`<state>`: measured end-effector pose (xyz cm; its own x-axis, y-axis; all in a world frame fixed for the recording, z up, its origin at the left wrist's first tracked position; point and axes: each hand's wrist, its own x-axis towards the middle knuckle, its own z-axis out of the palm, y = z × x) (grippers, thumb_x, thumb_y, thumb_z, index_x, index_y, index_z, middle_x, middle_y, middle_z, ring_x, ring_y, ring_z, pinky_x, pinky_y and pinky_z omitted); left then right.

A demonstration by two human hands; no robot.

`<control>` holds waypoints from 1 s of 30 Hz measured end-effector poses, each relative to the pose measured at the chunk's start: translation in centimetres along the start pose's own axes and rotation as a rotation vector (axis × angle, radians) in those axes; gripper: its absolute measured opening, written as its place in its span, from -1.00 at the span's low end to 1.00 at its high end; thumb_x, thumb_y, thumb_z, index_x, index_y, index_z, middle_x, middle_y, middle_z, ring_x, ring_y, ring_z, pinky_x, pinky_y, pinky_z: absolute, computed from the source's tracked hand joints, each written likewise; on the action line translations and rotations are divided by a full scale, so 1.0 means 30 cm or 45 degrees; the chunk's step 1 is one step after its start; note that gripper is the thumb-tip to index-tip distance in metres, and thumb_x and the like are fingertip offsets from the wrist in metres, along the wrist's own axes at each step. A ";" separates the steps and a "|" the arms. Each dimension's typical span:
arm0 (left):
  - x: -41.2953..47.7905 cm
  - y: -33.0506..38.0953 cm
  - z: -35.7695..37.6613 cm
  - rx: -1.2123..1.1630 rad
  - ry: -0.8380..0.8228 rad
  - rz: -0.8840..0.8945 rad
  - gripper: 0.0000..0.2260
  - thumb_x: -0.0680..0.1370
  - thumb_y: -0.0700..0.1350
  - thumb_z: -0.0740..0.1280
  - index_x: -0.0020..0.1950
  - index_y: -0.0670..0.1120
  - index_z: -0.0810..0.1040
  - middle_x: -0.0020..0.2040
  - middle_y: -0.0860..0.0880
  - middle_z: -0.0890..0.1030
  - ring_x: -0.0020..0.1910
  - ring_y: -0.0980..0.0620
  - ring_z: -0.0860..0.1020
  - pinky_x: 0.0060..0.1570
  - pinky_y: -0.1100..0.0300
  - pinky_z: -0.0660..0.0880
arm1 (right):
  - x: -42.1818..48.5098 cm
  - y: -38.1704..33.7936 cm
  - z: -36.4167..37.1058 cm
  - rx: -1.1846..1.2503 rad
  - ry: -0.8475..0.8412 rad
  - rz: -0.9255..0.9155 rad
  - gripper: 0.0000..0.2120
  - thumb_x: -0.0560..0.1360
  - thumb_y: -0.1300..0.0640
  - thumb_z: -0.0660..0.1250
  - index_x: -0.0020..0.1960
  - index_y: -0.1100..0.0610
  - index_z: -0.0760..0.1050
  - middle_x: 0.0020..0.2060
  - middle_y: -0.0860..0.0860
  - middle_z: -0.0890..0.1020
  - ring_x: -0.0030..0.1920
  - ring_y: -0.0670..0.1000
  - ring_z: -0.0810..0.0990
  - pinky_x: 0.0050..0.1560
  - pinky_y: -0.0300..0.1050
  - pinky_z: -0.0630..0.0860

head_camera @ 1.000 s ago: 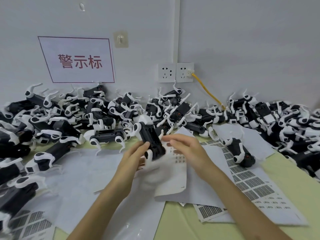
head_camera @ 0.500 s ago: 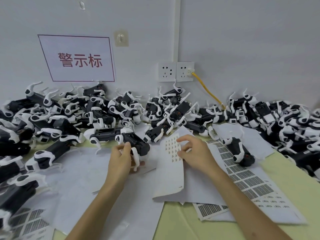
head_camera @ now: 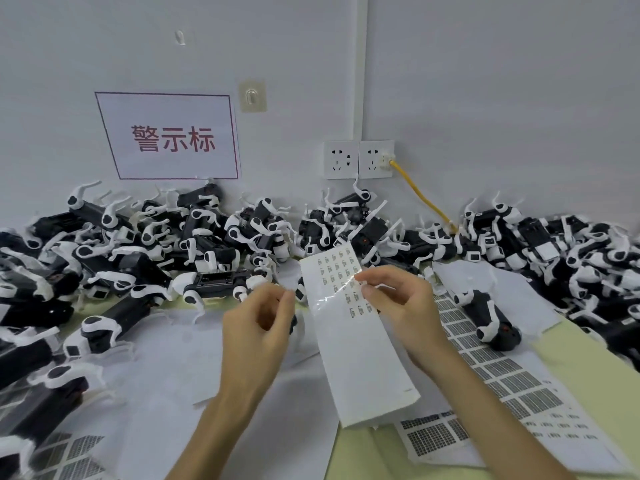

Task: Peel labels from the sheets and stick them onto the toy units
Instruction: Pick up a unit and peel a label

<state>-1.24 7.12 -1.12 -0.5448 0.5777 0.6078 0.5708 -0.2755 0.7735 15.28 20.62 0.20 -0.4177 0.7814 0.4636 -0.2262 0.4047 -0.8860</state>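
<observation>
My right hand (head_camera: 398, 303) pinches a long white label sheet (head_camera: 360, 362) near its upper end and holds it tilted above the table. Small dark labels are printed on the sheet's top part. My left hand (head_camera: 259, 327) hovers just left of the sheet with fingers loosely curled, thumb and forefinger close together, and nothing visible in it. A black and white toy unit (head_camera: 296, 322) lies right behind that hand, mostly hidden. Another toy unit (head_camera: 491, 320) lies alone on papers to the right.
Several black and white toy units (head_camera: 207, 237) are piled along the wall from left to right. More label sheets (head_camera: 491, 368) and backing papers cover the pale green table (head_camera: 595, 372). On the wall hang a sign (head_camera: 169, 136), sockets (head_camera: 358, 159) and a yellow cable (head_camera: 422, 197).
My left hand has let go of the toy unit it held and moved toward the sheet. My right hand has lifted the label sheet off the table.
</observation>
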 end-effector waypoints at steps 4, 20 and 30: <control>-0.015 0.010 0.027 -0.028 -0.300 -0.255 -0.76 0.63 0.12 0.38 -0.12 -0.01 0.61 -0.37 -0.12 0.58 -0.51 -0.04 0.49 -0.51 0.09 0.42 | -0.002 -0.014 -0.005 0.187 -0.092 0.022 -0.75 0.51 0.42 0.41 -0.05 0.10 0.71 -0.07 0.13 0.75 -0.10 0.07 0.69 -0.04 -0.07 0.65; -0.003 -0.012 0.033 -0.497 -0.431 -0.391 -0.77 0.66 -0.27 0.35 0.22 -0.02 0.69 0.07 -0.03 0.76 0.03 -0.03 0.73 -0.11 0.19 0.65 | -0.038 0.053 0.058 -0.758 0.046 -0.761 -0.81 0.50 0.03 0.47 0.09 0.01 0.71 0.11 -0.15 0.62 0.19 -0.10 0.52 0.18 0.11 0.48; -0.013 -0.008 0.040 -0.362 -0.499 -0.131 -0.79 0.66 -0.16 0.32 0.27 -0.03 0.64 0.02 -0.08 0.73 -0.07 -0.32 0.63 -0.14 0.01 0.64 | -0.042 0.053 0.060 -0.730 -0.083 -0.644 -0.78 0.49 -0.05 0.50 0.10 -0.02 0.71 0.03 -0.18 0.66 0.12 -0.11 0.61 0.17 0.14 0.47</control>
<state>-0.43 7.87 -1.77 -0.2865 0.8434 0.4546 0.3063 -0.3689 0.8775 13.87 19.43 -1.79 -0.4397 0.4134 0.7973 0.0806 0.9024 -0.4234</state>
